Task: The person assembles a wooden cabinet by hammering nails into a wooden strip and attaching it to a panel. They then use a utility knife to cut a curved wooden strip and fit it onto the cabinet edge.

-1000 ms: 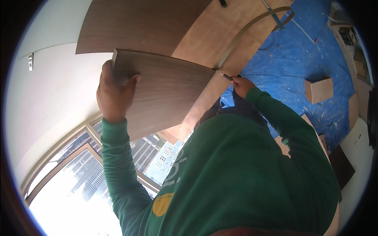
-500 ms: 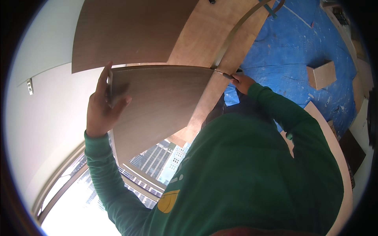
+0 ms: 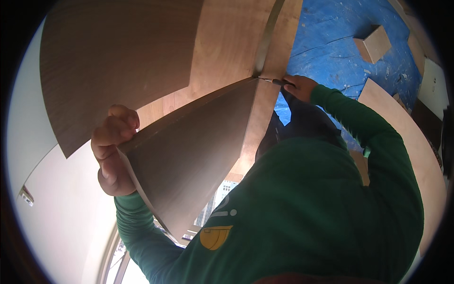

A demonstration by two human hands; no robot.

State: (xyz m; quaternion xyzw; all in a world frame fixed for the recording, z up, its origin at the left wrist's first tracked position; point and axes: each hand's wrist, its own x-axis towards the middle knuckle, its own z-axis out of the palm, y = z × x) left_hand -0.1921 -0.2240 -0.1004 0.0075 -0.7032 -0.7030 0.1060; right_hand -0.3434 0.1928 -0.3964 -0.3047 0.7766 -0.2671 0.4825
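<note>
A brown wood-grain panel (image 3: 194, 137) stands on its long side in front of me, with its edge facing up. My left hand (image 3: 116, 146) is closed round the panel's near left end, fingers curled over the top edge and thumb on the outer side. In my right hand (image 3: 301, 88) is a slim dark-handled blade (image 3: 279, 82), pinched between thumb and fingers. Its thin metal tip meets the panel's right corner. From that same corner a long narrow edging strip (image 3: 267, 40) runs away towards the top of the view.
Beneath the panel lies a light wooden board (image 3: 227, 42), with another brown sheet (image 3: 118, 57) on its left part. Blue sheeting (image 3: 326, 42) covers the floor at right, where a small wooden box (image 3: 373, 45) sits. A curved pale board (image 3: 402, 142) is beside my right arm. A window is at lower left.
My left hand has gone from an open touch at the panel's end to a grip round it. That end now appears nearer and lower. The blade remains at the right corner.
</note>
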